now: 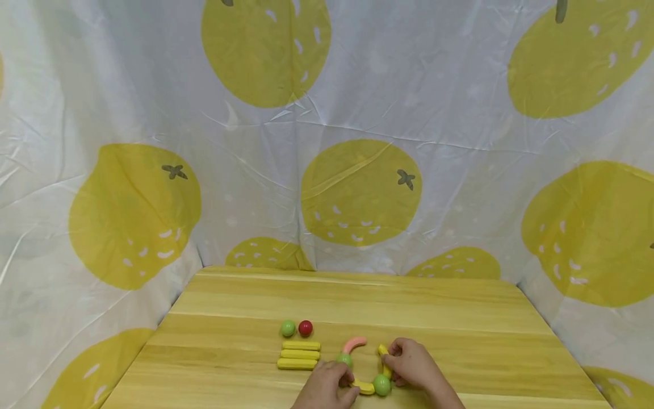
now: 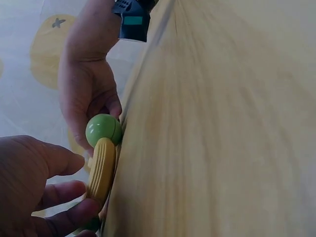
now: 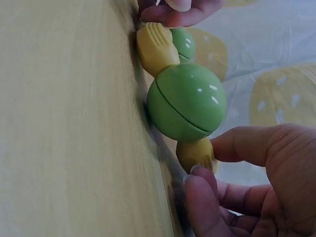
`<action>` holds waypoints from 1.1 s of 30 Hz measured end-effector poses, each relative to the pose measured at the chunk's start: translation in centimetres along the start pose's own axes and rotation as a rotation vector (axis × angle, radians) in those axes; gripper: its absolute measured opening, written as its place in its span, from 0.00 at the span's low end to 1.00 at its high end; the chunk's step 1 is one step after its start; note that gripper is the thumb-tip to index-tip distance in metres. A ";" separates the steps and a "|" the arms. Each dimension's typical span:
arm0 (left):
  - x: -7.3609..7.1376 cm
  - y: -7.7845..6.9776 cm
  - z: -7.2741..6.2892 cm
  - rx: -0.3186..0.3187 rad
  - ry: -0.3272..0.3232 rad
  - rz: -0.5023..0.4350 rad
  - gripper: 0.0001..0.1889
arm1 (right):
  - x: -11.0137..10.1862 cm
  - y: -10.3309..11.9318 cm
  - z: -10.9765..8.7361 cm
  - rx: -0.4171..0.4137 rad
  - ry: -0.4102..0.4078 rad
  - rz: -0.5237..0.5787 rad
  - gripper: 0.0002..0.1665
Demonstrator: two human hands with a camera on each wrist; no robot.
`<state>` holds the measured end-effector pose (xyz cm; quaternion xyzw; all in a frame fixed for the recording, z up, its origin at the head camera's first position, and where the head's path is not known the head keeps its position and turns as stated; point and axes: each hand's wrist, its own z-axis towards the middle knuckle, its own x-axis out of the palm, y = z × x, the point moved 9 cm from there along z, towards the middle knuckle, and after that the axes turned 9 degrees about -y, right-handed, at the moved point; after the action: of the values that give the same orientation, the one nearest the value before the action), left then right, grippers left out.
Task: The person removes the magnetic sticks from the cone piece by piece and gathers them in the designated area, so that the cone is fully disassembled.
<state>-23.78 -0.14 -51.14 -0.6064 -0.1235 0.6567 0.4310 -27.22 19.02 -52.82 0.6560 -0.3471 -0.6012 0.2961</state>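
Note:
Toy pieces form an open chain at the table's front. A curved pink stick (image 1: 355,343) joins a green ball (image 1: 344,359). Nearer me, a curved yellow stick (image 1: 364,388) meets a second green ball (image 1: 382,385), and another yellow stick (image 1: 383,352) extends away from that ball. My left hand (image 1: 327,385) holds the curved yellow stick's left end between thumb and fingers and hides part of the chain there. On the other side, my right hand (image 1: 413,363) pinches the far yellow stick; its thumb and fingertips show around this stick (image 3: 195,154) in the right wrist view.
Left of the chain, three straight yellow sticks (image 1: 299,354) lie in parallel. Behind them sit a loose green ball (image 1: 288,328) and a red ball (image 1: 305,328). The wooden table (image 1: 245,295) ends at a fruit-print cloth (image 1: 460,199) at the back and sides.

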 end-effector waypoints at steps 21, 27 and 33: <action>2.8 -1.3 0.1 -0.051 -0.036 -0.002 0.20 | 0.7 1.2 -0.7 -0.049 -0.019 -0.045 0.13; 3.1 -1.1 0.2 -0.059 -0.070 -0.047 0.18 | 0.5 1.4 -0.7 -0.074 -0.017 -0.060 0.13; 3.5 -1.3 0.3 -0.046 -0.042 -0.063 0.21 | 0.4 1.1 -0.6 -0.068 -0.025 -0.103 0.12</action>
<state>-23.10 3.25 -52.60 -0.5979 -0.1666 0.6526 0.4347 -26.75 18.01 -52.11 0.6550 -0.2958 -0.6355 0.2824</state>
